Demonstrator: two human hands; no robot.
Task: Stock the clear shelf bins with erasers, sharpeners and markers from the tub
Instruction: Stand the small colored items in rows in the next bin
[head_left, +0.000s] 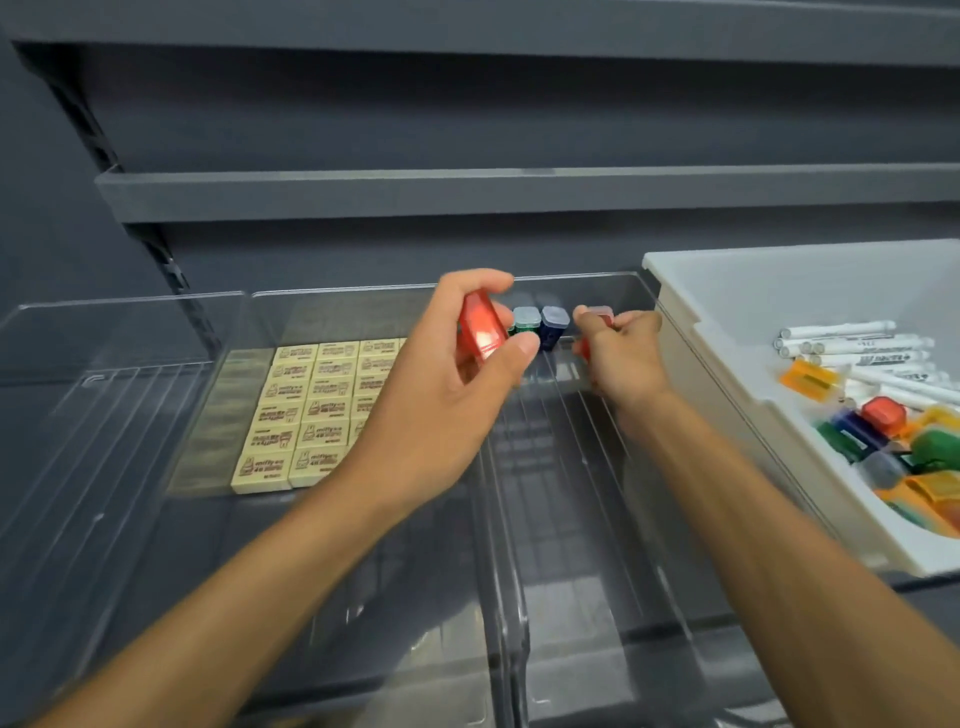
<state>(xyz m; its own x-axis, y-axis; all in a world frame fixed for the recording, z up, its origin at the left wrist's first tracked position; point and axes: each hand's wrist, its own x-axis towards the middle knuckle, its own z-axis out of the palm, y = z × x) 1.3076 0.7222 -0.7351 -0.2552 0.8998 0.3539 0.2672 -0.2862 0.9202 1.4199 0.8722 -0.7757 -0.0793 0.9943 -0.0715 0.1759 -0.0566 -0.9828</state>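
Red sharpener (480, 332) is sitting pinched between thumb and fingers of the left hand (436, 400), above the wall between two clear bins. Farther in, the right hand (621, 353) is gripping a second red sharpener (597, 313) at the back of the right bin (571, 467), beside an upright blue sharpener (554, 322) and green sharpener (524, 319). Cream erasers (306, 415) are lying in rows in the middle bin (311, 571), while the white tub (727, 291) on the right is holding markers (852, 343).

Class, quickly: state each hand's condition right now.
Left hand: closed, holding a red sharpener.
Right hand: closed, pinching a second red sharpener.
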